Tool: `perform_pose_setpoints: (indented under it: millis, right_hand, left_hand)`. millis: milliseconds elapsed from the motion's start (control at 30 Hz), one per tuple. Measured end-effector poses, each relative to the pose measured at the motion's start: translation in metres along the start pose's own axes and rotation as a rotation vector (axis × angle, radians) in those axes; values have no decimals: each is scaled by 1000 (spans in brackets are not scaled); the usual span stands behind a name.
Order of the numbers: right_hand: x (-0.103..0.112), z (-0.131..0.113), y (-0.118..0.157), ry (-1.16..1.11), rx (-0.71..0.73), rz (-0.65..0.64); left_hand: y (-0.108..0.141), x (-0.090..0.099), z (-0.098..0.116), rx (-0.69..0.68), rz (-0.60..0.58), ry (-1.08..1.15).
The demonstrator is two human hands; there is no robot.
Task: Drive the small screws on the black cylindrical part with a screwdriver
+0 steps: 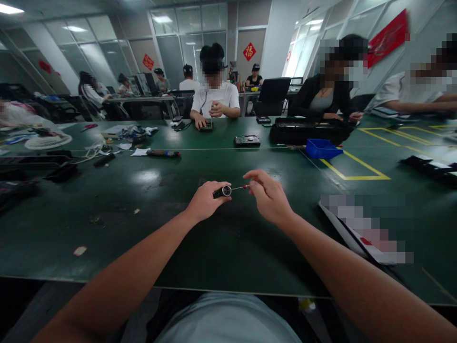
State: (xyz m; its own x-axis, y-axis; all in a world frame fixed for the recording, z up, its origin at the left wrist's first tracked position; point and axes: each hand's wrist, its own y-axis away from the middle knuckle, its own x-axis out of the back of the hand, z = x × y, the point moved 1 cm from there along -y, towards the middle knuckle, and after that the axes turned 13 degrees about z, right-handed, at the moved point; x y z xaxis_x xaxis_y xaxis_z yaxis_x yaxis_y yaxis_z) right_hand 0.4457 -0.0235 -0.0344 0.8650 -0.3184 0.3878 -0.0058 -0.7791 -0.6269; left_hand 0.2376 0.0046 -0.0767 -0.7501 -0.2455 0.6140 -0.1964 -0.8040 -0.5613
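Note:
Near the middle of the green table [117, 228], my left hand [204, 202] grips a small black cylindrical part [223, 192], whose round silvery end faces right and toward me. My right hand [268, 196] pinches the red handle of a thin screwdriver [244, 187] between its fingertips. The screwdriver's metal shaft points left and its tip is at the round end of the black part. Whether the tip sits inside it is too small to tell. Both hands are above the table.
Across the table a person [214, 97] works with both hands. Beyond my hands lie a hard drive [247, 140], a blue tray [323, 148], a long black housing [310, 131] and a dark tool [163, 153]. A pale flat packet [360, 233] lies right; cables and parts lie left.

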Motion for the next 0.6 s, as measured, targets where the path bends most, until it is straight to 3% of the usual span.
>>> perform_pose_setpoints:
  millis: [167, 333, 600]
  right_hand:
    - [-1, -3, 2, 26, 3, -5]
    - [-5, 1, 3, -41, -36, 74]
    - [-13, 18, -4, -350, -287, 134]
  left_hand:
    - [0, 1, 1, 9, -10, 9]
    - [0, 1, -2, 23, 14, 12]
    - [-3, 3, 3, 38, 17, -7]
